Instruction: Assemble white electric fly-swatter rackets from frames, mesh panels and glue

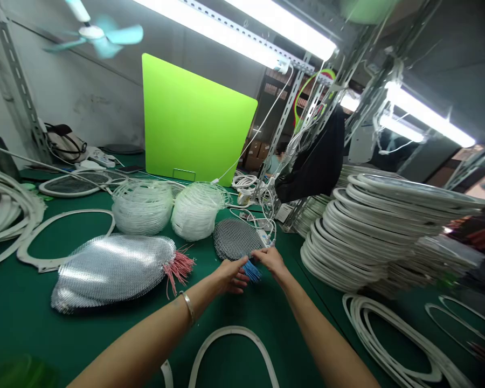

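A stack of dark grey oval metal mesh sheets (236,238) lies on the green table, with a bundle of thin blue wires (251,272) at its near end. My right hand (271,261) has thumb and fingertips pinched together where the wires meet the mesh. On the left side of the bundle is my left hand (231,275), thumb stretched toward the wires and the other fingers apart below it. To the left rests a bigger silvery mesh stack (115,269) with pink-red wires (178,268) at its tip. A white curved frame (233,330) lies nearer me.
Two bundles of clear plastic rings (142,207) stand behind the mesh. Tall stacks of white oval frames (359,237) rise at the right, with loose frames (388,334) below. A bright green board (194,118) stands at the back. White cables (267,207) and a black bag (315,167) are near the metal post.
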A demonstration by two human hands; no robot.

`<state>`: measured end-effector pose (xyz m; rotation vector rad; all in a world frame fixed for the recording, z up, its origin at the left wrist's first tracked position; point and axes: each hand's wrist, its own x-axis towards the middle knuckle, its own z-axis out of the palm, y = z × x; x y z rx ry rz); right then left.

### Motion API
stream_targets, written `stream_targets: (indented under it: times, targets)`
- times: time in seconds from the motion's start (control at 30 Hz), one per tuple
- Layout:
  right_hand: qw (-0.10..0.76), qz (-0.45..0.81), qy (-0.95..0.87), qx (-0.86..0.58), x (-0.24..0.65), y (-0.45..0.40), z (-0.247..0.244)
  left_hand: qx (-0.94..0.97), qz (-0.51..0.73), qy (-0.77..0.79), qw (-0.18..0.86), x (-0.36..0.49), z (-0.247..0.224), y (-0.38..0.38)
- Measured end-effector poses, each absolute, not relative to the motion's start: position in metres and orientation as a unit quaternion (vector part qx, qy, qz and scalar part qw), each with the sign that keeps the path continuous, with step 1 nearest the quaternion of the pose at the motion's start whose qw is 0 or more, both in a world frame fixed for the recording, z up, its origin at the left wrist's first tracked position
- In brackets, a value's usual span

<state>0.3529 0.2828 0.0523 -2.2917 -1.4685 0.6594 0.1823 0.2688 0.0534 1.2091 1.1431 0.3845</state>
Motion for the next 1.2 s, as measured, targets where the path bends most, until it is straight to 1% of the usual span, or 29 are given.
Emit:
stream_targets:
  times: [0.13, 0.27, 0.43, 0.57, 0.67, 0.73, 0.83, 0.9, 0.97, 1.07, 1.2]
  targets:
    - [0.19, 0.241, -0.514, -0.801, 0.353, 0.277, 0.049, 0.556, 0.221, 0.519, 0.611, 0.187, 0.049, 0.279]
    - [0.237, 0.251, -0.496, -0.797, 0.349, 0.274, 0.051, 0.566, 0.268, 0.511, 0.589, 0.187, 0.063, 0.293]
    - [0.376, 0.283, -0.44, -0.765, 0.345, 0.278, 0.064, 0.545, 0.27, 0.484, 0.629, 0.195, 0.073, 0.313]
    - [0.503, 0.311, -0.348, -0.728, 0.346, 0.277, 0.073, 0.538, 0.266, 0.467, 0.65, 0.19, 0.067, 0.311]
    - [0.568, 0.356, -0.268, -0.692, 0.345, 0.27, 0.074, 0.538, 0.293, 0.453, 0.647, 0.183, 0.067, 0.31]
    - [0.582, 0.412, -0.221, -0.666, 0.342, 0.265, 0.074, 0.541, 0.315, 0.439, 0.645, 0.183, 0.07, 0.312]
    - [0.565, 0.519, -0.17, -0.618, 0.333, 0.267, 0.077, 0.548, 0.346, 0.416, 0.638, 0.19, 0.072, 0.309]
    - [0.555, 0.568, -0.151, -0.589, 0.325, 0.276, 0.08, 0.553, 0.362, 0.407, 0.63, 0.195, 0.068, 0.3]
    - [0.562, 0.587, -0.137, -0.566, 0.318, 0.288, 0.083, 0.555, 0.374, 0.408, 0.621, 0.195, 0.06, 0.287]
    - [0.594, 0.587, -0.126, -0.535, 0.308, 0.293, 0.086, 0.544, 0.388, 0.429, 0.608, 0.178, 0.05, 0.269]
    - [0.62, 0.593, -0.129, -0.497, 0.3, 0.251, 0.089, 0.49, 0.401, 0.458, 0.624, 0.139, 0.053, 0.256]
